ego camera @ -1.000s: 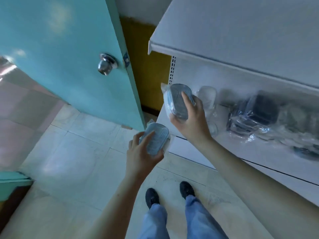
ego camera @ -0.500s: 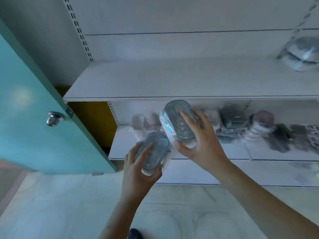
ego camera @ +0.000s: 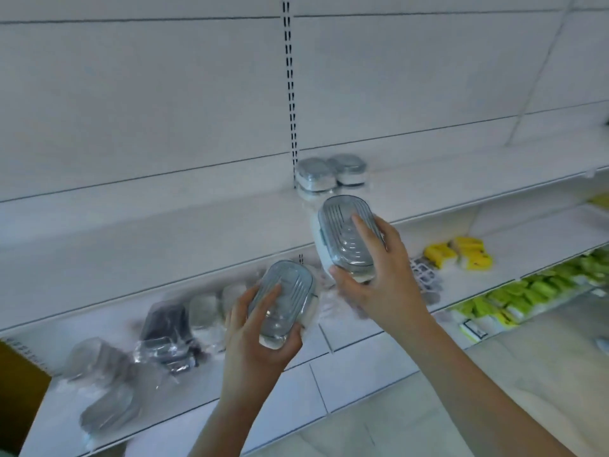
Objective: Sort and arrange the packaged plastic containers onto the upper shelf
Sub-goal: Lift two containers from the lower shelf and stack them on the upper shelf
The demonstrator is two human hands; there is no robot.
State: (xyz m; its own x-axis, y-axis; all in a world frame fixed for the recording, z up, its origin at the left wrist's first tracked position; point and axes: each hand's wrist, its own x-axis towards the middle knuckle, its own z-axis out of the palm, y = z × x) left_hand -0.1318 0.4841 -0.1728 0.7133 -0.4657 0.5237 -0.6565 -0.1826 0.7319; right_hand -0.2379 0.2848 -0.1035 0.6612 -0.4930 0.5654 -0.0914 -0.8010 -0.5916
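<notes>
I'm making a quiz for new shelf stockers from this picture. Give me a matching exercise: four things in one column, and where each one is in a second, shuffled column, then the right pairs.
Things:
1. container in the right hand
2. container in the left hand
3. stacked containers
4. yellow packs

Places:
A. on the lower shelf, right of the hands
B. standing on the upper shelf, by the slotted upright
C. raised, at the upper shelf's front edge
D. held lower, in front of the lower shelf

Pairs: 1-C, 2-D, 3-B, 4-A
</notes>
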